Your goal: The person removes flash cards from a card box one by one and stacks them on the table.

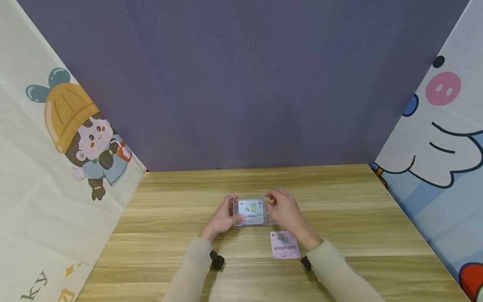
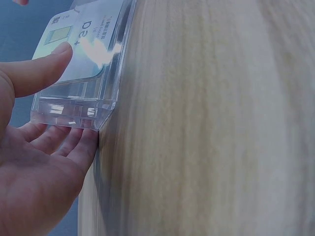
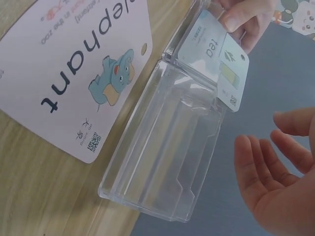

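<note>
A hinged clear plastic card box (image 3: 162, 147) lies opened out, its two halves side by side. A white "tea" card (image 1: 250, 206) with a drink picture sits in its left half. My left hand (image 1: 223, 217) grips that half at its end, the thumb (image 2: 49, 66) over the card and the fingers behind the wall. The right half holds no card. Beside it hovers my right hand (image 3: 280, 172), fingers loosely bent and nothing between them. A pink "elephant" card (image 1: 284, 245) rests flat on the table, nearer to me and below the right hand.
The wooden table (image 1: 170, 188) ends at a plain grey-blue panel (image 1: 241, 84) at the back. Printed cloths with cartoon figures hang at the left and right. Black wrist devices (image 1: 216, 260) show near both sleeves.
</note>
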A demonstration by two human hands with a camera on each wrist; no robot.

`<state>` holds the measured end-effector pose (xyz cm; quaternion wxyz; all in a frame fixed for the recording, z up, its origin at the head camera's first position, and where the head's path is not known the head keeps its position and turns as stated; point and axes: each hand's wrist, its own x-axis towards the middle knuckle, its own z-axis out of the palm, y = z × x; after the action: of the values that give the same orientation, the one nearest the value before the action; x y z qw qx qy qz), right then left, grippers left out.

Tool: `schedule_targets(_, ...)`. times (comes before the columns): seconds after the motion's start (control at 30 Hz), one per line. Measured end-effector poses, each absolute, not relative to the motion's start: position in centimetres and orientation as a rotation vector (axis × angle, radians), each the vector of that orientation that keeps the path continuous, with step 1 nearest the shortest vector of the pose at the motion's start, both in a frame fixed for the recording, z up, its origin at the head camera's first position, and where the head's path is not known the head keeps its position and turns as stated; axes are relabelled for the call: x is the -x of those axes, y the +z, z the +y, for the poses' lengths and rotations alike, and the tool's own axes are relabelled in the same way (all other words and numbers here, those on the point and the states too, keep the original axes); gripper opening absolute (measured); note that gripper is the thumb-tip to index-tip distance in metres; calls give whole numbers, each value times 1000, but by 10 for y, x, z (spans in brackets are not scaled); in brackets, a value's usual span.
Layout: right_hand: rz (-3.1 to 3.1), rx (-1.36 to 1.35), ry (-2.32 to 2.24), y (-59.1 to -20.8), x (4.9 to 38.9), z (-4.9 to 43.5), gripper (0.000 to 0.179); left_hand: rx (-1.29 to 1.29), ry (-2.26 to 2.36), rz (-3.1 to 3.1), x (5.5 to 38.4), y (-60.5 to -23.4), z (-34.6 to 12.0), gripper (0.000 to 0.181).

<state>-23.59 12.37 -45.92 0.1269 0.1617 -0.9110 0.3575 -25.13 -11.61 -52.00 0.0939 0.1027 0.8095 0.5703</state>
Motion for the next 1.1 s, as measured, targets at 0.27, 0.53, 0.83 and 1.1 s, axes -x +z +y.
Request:
schedule_targets(0.27, -2670, -440, 1098, -463, 241, 120, 24, -315, 1700, 2406, 250, -518, -115, 74)
schedule_targets(0.53, -2630, -437, 1153, -469, 244, 116, 22, -295, 1712, 2394, 251, -521, -115, 75)
schedule_targets(0.83, -2640, -347, 1284, -472, 248, 113, 21, -289, 1713, 2394, 251, -519, -115, 76)
schedule_targets(1.1, -2646, -329, 1356, -478, 252, 110, 24, -299, 1677, 2405, 249, -517, -116, 76)
